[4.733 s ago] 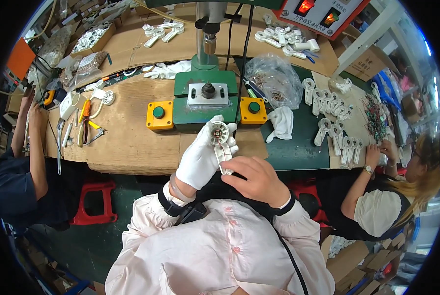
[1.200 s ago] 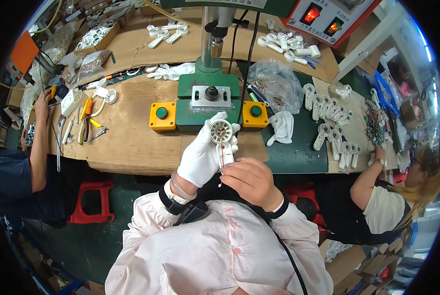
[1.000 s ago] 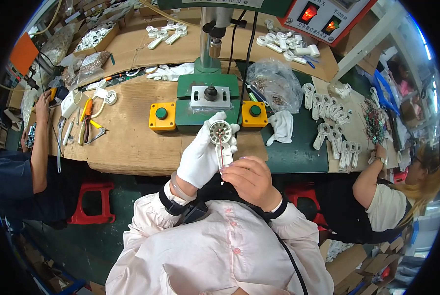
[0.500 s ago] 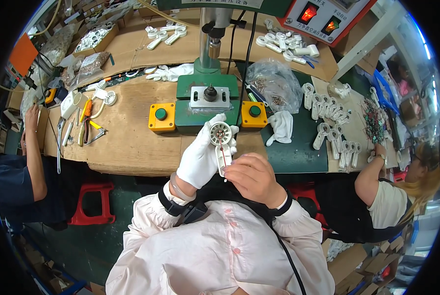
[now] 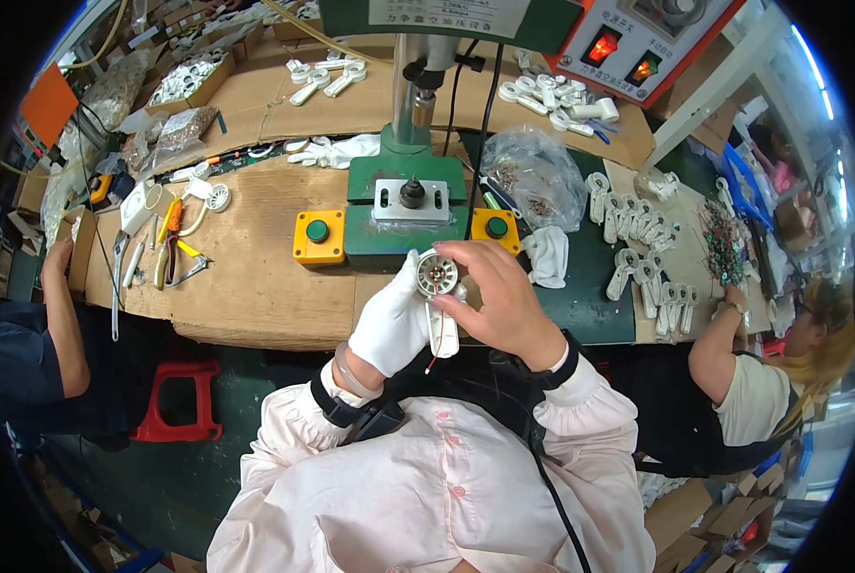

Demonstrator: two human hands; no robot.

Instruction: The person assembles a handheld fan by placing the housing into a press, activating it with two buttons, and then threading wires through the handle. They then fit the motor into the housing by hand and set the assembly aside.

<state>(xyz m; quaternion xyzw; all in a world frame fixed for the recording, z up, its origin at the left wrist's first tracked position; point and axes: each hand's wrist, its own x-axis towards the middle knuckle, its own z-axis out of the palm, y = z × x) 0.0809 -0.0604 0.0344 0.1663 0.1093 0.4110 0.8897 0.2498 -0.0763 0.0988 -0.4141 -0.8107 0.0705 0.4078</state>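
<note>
My left hand (image 5: 387, 329), in a white glove, is closed around a white handheld fan housing (image 5: 437, 275), its round slotted head facing up. My right hand (image 5: 512, 304) is bare and pinches the rim of that head between thumb and fingers. Out of the lower end of the handle hangs a thin red wire (image 5: 431, 365) with a small white tip. Just beyond both hands stands a green press (image 5: 365, 181), whose silver plate (image 5: 384, 201) bears a dark round fixture.
Yellow boxes with green buttons, one left (image 5: 319, 250) and one right (image 5: 510, 239), flank the press. Pliers (image 5: 163, 263) and other tools lie left. A clear bag (image 5: 542, 177), a white glove (image 5: 546, 256) and several fan housings (image 5: 628, 220) lie right. Co-workers sit at both sides.
My right hand has moved up from the wire at the handle to the round head and grips its rim. The wire's end now hangs free below the handle.
</note>
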